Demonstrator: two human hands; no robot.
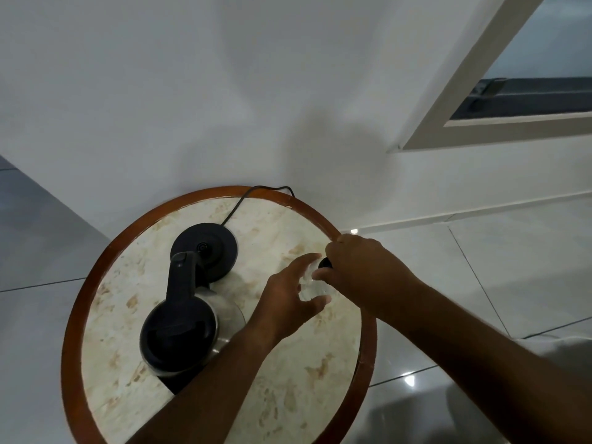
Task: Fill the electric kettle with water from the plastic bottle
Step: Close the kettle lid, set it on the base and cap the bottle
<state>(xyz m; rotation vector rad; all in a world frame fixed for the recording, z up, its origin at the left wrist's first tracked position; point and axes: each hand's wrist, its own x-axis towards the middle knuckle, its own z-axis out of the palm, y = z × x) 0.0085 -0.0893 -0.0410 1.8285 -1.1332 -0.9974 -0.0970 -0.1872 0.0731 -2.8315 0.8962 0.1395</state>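
A round surface (105, 315) with a pale marbled top and a brown wooden rim stands against a white wall (160, 91). On its left half sits the electric kettle (179, 331), lid closed and dark, its black handle (182, 277) pointing toward the far side. Just beyond it, touching or nearly touching the handle in this view, lies the round black kettle base (208, 248), and a thin black cord (253, 195) runs from the base over the far rim.

The plastic bottle (312, 288) stands on the right part of the surface, clear and hard to make out against the marble, well apart from the kettle. The right hand (362, 267) comes in from the right with its grip clenched on the dark cap (325, 263) at the top of the bottle. The left hand (288, 302) reaches across from the near side, its forearm passing over the near edge of the kettle; its grip is released, the fingers (304, 261) spread around the bottle's body, and whether they touch it I cannot tell.

Glossy grey floor tiles (512, 267) surround the surface.
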